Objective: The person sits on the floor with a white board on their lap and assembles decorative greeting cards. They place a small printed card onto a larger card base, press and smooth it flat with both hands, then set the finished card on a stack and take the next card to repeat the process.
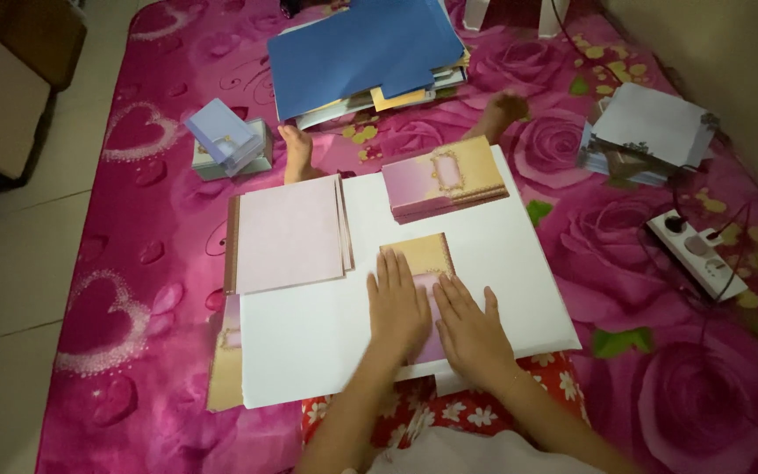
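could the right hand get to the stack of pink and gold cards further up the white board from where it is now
Probably yes. The right hand lies flat on a card on the white board, and the stack of pink and gold cards sits straight ahead with only bare board between them.

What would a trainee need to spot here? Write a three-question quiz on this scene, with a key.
1. True or false: both hands press flat on the same card.
2. Which lies beyond the card under the hands? A) a stack of like cards B) a pair of scissors C) a cup
3. What colour is the big sheet up on the floral mat?

Key:
1. True: left hand and right hand lie flat on the pink and gold card, on the white board.
2. A: the card stack.
3. Blue: the blue sheet on the mat.
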